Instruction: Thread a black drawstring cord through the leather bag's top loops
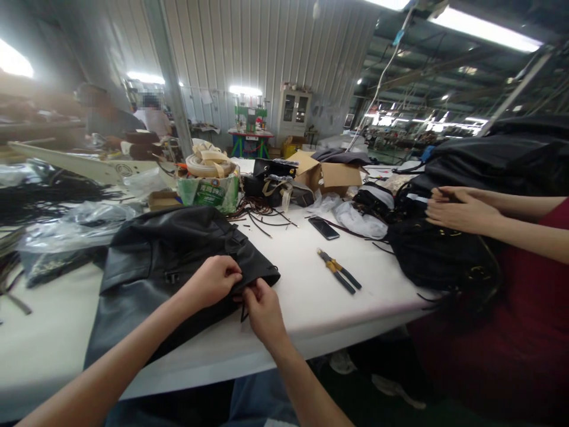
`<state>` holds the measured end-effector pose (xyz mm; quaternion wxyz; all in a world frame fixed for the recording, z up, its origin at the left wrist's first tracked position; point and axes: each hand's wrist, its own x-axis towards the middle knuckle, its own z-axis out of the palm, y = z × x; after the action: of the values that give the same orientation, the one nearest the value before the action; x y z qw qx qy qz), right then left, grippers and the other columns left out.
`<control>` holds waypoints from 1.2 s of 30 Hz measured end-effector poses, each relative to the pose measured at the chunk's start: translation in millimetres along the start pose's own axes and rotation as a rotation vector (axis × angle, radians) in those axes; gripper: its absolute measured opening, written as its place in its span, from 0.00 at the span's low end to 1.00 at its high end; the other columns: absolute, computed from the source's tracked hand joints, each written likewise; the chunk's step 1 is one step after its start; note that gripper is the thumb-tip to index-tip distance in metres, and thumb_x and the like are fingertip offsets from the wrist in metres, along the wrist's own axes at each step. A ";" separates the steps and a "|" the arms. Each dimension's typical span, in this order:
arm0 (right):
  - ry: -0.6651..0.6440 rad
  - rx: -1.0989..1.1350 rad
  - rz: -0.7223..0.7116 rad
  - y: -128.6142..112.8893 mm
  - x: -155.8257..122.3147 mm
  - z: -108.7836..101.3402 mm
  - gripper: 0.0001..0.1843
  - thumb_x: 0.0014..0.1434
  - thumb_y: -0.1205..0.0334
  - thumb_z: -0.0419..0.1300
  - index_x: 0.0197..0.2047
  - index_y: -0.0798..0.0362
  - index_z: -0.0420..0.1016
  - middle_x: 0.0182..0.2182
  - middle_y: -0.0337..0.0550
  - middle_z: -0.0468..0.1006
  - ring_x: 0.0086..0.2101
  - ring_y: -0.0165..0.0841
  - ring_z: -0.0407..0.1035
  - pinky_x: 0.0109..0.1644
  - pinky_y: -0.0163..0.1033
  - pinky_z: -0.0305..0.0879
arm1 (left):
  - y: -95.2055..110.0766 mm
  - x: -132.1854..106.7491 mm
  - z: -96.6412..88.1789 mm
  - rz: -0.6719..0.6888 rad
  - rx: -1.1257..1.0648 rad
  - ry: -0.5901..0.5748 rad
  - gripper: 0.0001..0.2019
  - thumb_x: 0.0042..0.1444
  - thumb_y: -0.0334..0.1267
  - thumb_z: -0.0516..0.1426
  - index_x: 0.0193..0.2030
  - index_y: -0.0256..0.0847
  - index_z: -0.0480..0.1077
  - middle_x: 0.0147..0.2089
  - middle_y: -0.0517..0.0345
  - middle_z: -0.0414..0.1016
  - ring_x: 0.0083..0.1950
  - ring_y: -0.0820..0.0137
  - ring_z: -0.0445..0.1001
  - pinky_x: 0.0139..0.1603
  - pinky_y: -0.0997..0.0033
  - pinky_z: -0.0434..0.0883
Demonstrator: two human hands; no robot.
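Note:
A black leather-look bag (155,261) lies flat on the white table in front of me, its narrower open end pointing right. My left hand (216,279) rests over this end, fingers curled and pinching at the bag's edge. Just to its right, my right hand (264,308) is closed, thumb and fingers pinched at the same edge from the near side. A thin black cord (243,313) hangs in a small loop beside the right fingers. What lies between the fingertips is partly hidden.
Yellow-and-black pliers (340,271) and a phone (324,228) lie to the right. Behind stand a green-and-white tub (208,190) with rolled straps and an open cardboard box (340,176). A co-worker's hands (462,210) touch black bags (427,255) at right. Plastic bags (80,225) lie left.

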<state>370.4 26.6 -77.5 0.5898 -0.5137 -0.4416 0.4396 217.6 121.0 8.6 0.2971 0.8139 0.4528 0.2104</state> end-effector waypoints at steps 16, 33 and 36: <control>0.059 0.116 -0.102 -41.0 46.2 -20.4 0.24 0.73 0.38 0.62 0.44 0.52 0.82 0.38 0.46 0.87 0.39 0.39 0.81 0.45 0.40 0.76 | 22.5 13.9 -13.7 -0.122 0.185 0.075 0.17 0.69 0.50 0.53 0.38 0.41 0.76 0.41 0.44 0.84 0.46 0.52 0.83 0.49 0.56 0.76; -0.081 0.072 -0.083 -31.1 37.7 -8.3 0.25 0.71 0.40 0.65 0.35 0.54 0.83 0.26 0.41 0.78 0.29 0.33 0.70 0.36 0.37 0.64 | 26.3 3.6 6.9 -0.046 0.150 0.014 0.13 0.75 0.41 0.41 0.40 0.46 0.62 0.41 0.48 0.80 0.45 0.59 0.82 0.50 0.60 0.77; -0.086 0.090 -0.199 -46.4 37.4 0.2 0.25 0.73 0.44 0.64 0.31 0.54 0.83 0.28 0.42 0.79 0.32 0.34 0.70 0.38 0.37 0.65 | 37.2 -6.0 5.3 -0.019 -0.134 0.141 0.12 0.74 0.48 0.43 0.43 0.47 0.61 0.38 0.54 0.77 0.40 0.60 0.80 0.46 0.60 0.78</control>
<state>381.6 59.0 -28.7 0.6335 -0.4211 -0.4950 0.4199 240.6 98.9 29.3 0.3201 0.7710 0.4654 0.2941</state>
